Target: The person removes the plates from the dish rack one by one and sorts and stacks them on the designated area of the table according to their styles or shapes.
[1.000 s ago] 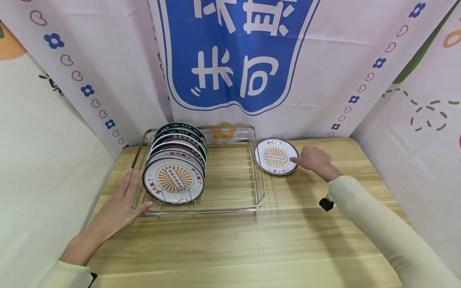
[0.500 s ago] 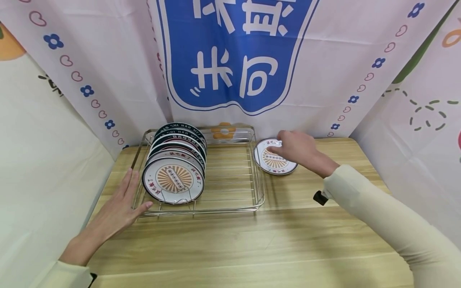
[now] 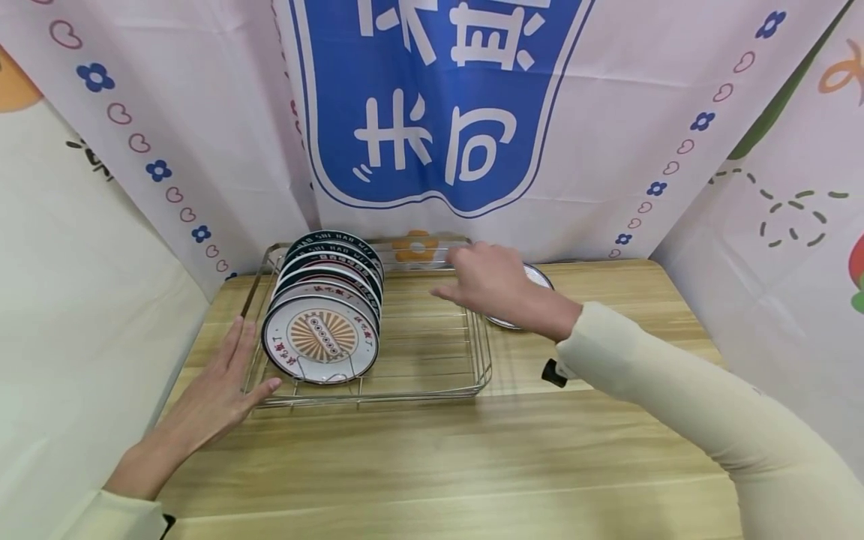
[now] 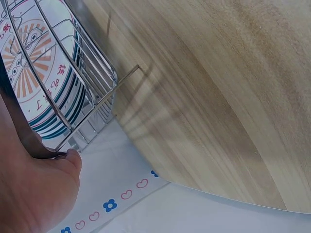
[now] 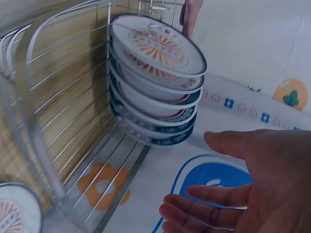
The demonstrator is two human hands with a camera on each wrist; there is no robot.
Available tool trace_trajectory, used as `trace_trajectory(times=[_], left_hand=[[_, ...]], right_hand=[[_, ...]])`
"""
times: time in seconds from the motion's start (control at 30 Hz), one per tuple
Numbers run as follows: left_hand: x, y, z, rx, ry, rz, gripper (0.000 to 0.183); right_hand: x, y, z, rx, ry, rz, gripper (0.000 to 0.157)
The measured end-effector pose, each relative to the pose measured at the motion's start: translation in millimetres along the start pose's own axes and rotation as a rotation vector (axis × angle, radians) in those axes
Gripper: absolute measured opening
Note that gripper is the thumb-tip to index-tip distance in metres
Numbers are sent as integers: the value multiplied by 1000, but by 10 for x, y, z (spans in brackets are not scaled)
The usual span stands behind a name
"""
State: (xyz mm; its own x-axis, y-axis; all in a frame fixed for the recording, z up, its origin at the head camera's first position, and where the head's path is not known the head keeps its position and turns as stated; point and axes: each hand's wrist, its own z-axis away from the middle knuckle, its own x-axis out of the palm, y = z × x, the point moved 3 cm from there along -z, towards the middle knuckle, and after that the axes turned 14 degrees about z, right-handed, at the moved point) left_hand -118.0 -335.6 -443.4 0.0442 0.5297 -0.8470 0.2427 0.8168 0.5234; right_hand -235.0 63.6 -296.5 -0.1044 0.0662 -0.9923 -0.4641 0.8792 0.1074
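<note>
A wire dish rack (image 3: 432, 395) stands on the wooden table, with several plates (image 3: 320, 339) leaning upright in its left end. The front plate is white with an orange ray pattern; the ones behind show dark green rims. My left hand (image 3: 205, 401) rests its straight fingers against the rack's left side, thumb by the front corner. Over the rack's right end hovers my right hand (image 3: 496, 283), empty. In the right wrist view its fingers (image 5: 218, 194) are spread and relaxed. Partly hidden behind it, a white plate (image 3: 538, 277) lies flat on the table just right of the rack.
A white cloth with a blue printed panel (image 3: 439, 105) hangs close behind the rack. Printed cloths enclose both sides. Bare wooden tabletop (image 3: 405, 465) shows in front of the rack and to its right.
My right hand has moved left, from beside the loose plate, across it, to over the rack's right end. That plate stays on the table. My left hand keeps its place on the rack.
</note>
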Motion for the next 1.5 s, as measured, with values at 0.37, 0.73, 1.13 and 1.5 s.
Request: trace_trajectory(times=[0.37, 0.73, 1.13, 1.5], left_hand=[[17, 7, -13, -12, -2, -1, 105], [-12, -2, -23, 1, 2, -19, 105], [-21, 13, -36, -5, 3, -13, 106], [-7, 5, -5, -9, 2, -10, 106]], right_hand=[[-76, -566, -147, -158, 22, -33, 41], [11, -967, -316, -267, -34, -183, 31], [323, -1226, -545, -297, -58, -206, 29], [472, -1368, -672, -322, -81, -202, 16]])
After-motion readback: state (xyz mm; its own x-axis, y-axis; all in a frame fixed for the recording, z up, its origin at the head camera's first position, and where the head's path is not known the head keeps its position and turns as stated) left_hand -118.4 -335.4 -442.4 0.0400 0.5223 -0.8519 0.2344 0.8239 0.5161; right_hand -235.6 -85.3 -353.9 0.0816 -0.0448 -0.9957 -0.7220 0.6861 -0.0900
